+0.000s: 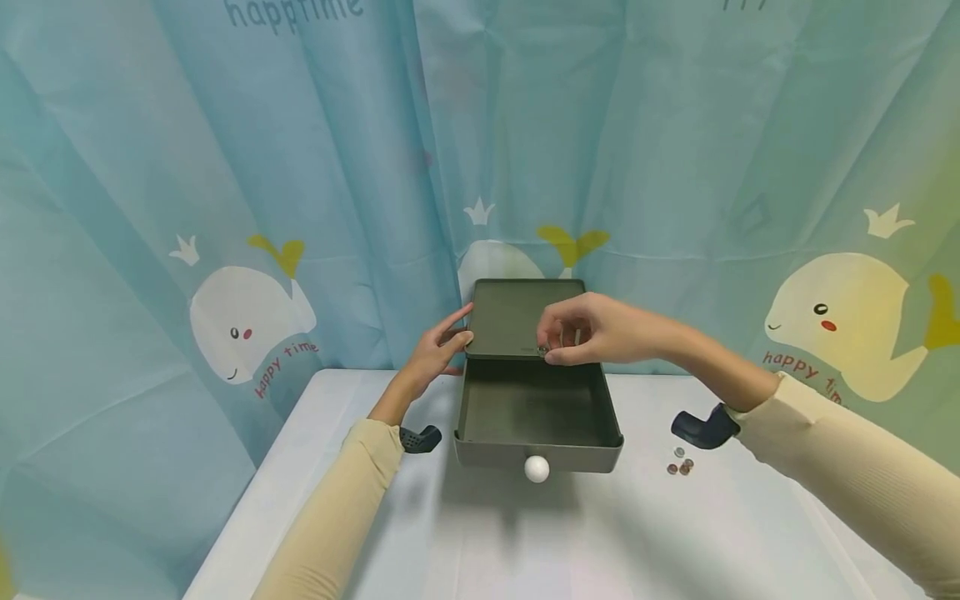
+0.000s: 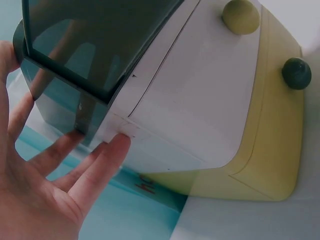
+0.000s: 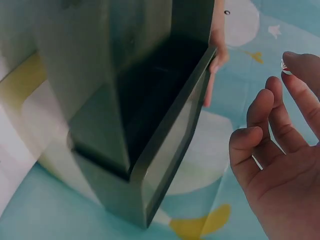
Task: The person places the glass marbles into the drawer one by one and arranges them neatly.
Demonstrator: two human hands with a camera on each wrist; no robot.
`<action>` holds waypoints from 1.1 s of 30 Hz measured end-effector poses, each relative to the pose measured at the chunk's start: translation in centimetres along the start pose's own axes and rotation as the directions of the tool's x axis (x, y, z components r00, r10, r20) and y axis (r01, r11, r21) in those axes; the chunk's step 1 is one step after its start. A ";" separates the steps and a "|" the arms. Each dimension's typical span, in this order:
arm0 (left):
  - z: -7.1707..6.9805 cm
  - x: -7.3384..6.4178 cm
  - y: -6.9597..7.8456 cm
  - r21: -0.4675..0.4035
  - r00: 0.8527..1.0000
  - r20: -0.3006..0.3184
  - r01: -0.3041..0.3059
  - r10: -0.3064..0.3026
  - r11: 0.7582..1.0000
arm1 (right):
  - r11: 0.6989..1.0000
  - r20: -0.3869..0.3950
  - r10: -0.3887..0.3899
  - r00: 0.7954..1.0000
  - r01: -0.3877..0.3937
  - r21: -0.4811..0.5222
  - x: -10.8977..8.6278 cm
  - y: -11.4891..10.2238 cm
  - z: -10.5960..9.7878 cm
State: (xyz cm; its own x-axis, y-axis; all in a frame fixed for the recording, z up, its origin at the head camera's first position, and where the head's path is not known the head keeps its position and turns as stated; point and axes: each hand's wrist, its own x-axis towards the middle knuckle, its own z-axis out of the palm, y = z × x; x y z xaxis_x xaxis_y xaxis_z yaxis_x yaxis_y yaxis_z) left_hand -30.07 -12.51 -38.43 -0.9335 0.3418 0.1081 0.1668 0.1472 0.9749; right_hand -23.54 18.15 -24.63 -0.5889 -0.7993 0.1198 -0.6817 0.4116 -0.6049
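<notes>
A dark green drawer (image 1: 540,459) with a white knob (image 1: 536,469) stands pulled out from the top of a small drawer unit (image 1: 525,312). My left hand (image 1: 437,348) rests against the unit's left side, its thumb near the top edge. In the left wrist view, the fingers (image 2: 102,172) lie spread and fairly straight on the green and white walls. Over the unit's front top edge, my right hand (image 1: 588,329) pinches a small coin (image 1: 543,352) between thumb and fingertip. In the right wrist view, only the coin's rim (image 3: 284,66) shows.
Several coins (image 1: 684,469) lie on the white table (image 1: 750,533), right of the unit. Under the green drawer are a shut white drawer (image 2: 200,80) with a yellow knob and a yellow drawer (image 2: 277,125) with a green knob. A blue whale-print curtain (image 1: 360,208) hangs behind.
</notes>
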 end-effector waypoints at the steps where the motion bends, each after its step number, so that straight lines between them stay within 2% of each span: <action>1: 0.0 0.0 0.0 0.000 1.000 -0.001 0.000 0.000 1.000 | 1.000 0.009 -0.006 1.000 0.005 0.005 0.3 -0.1 0.1; 10: 0.0 0.0 -0.2 0.002 1.000 -0.015 0.006 -0.006 1.000 | 0.995 0.068 -0.089 0.994 0.087 0.039 3.2 -1.1 2.0; 18: -0.1 0.0 -0.1 0.013 1.000 -0.007 -0.002 0.002 1.000 | 0.990 0.080 -0.133 0.988 0.129 0.055 5.2 -1.4 3.4; 33: -0.1 0.1 0.2 0.008 1.000 0.019 -0.004 0.004 1.000 | 0.988 0.121 -0.136 0.983 0.125 0.093 6.4 -1.5 5.1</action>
State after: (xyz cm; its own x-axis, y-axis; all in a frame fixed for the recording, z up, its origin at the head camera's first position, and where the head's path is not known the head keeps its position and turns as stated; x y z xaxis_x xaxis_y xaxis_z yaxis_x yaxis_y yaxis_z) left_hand -30.14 -12.55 -38.18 -0.9269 0.3596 0.1080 0.1728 0.1533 0.9730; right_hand -24.10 10.18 -26.98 -0.4339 -0.8948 0.1052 -0.7067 0.2655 -0.6558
